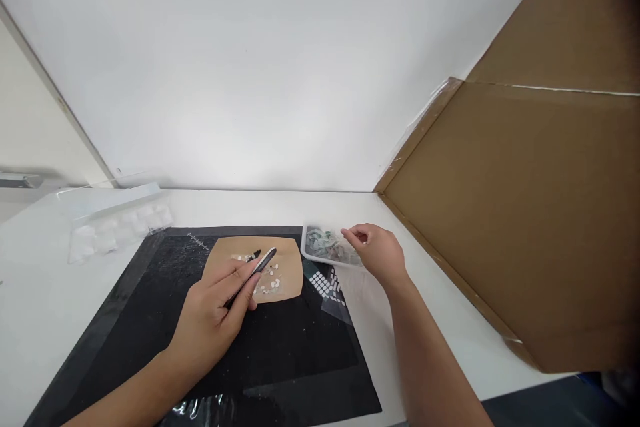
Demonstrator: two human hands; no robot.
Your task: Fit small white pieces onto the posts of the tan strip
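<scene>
My left hand [220,303] is closed around a slim black piece with a white edge [265,260], too partly hidden to name. It is held above a tan card [283,247], on which small white bits [274,285] lie scattered. My right hand [381,253] is at the right end of a white tray [305,255] filled with crumpled, clear and greenish film scraps [323,243]. Its thumb and index finger are pinched together; whatever is between them, if anything, is too small to make out. Below the tray lies a sheet of small white stickers [324,285].
A black mat [295,367] covers much of the white table [240,205]. Clear plastic packaging with white compartments [123,223] stands at the back left. A large cardboard panel [540,213] rises along the right side, and a white wall [250,80] closes off the back.
</scene>
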